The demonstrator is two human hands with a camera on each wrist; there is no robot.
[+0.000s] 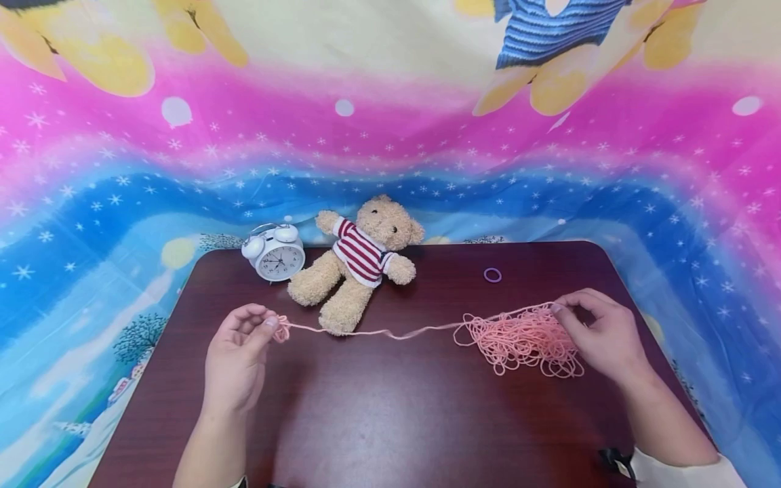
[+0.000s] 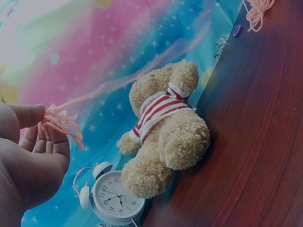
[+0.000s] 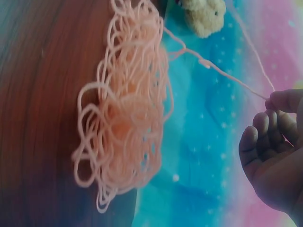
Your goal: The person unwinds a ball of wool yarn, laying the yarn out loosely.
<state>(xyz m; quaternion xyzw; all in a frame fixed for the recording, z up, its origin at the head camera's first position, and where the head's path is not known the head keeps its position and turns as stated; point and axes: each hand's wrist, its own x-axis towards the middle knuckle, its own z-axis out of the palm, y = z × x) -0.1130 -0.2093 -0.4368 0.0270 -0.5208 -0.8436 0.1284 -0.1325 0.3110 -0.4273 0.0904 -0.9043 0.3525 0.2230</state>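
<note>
A strand of pink yarn (image 1: pixel 421 332) stretches across between both hands above the table. My left hand (image 1: pixel 239 356) pinches a small looped bunch of the yarn (image 2: pixel 64 125) between thumb and fingers, as the left wrist view also shows. At the other end, my right hand (image 1: pixel 601 332) pinches the strand between thumb and index finger; its other fingers are curled in the right wrist view. A large loose tangle of pink yarn (image 3: pixel 128 109) lies on the table just left of and below the right hand.
A teddy bear (image 1: pixel 363 254) in a red-and-white striped shirt lies at the back of the dark wooden table (image 1: pixel 366 420). Left of it stands a white twin-bell alarm clock (image 1: pixel 279 261). A purple ring (image 1: pixel 492 274) lies behind the tangle. Printed cloth (image 1: pixel 378 149) hangs around the table.
</note>
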